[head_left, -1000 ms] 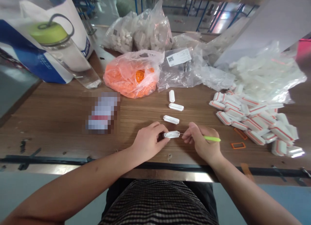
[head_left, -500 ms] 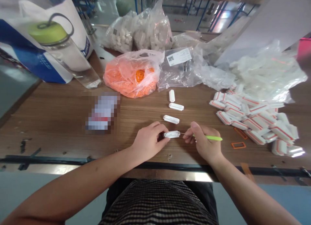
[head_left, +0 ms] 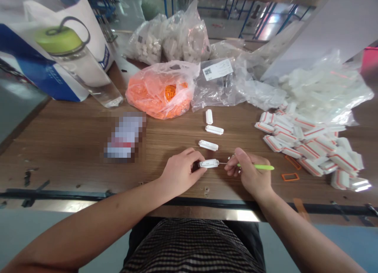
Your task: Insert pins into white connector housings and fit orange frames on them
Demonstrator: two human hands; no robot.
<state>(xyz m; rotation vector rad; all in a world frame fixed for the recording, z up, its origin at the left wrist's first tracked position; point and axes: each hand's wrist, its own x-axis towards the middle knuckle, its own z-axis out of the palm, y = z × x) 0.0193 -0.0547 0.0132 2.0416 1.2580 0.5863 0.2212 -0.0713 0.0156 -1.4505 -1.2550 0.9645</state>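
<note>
My left hand pinches the left end of a white plastic connector housing with rows of small holes, just above or on the table. My right hand grips a thin pick with a green handle. The pick's fine metal shaft points left and its tip meets the housing's right end; whether it is inside cannot be made out. Beyond my hands lie three similar white pieces, the nearest housing parallel to the held one. A tiny white bit shows by my right fingers.
Right of my hands lies a heap of white housings with orange strips, with an orange frame in front. A bag of orange parts, clear plastic bags and a water bottle stand behind. A blurred-out object lies left.
My right hand and the green-handled pick have shifted slightly to the right, showing more of the shaft's side. My left hand and the housing stay almost in place.
</note>
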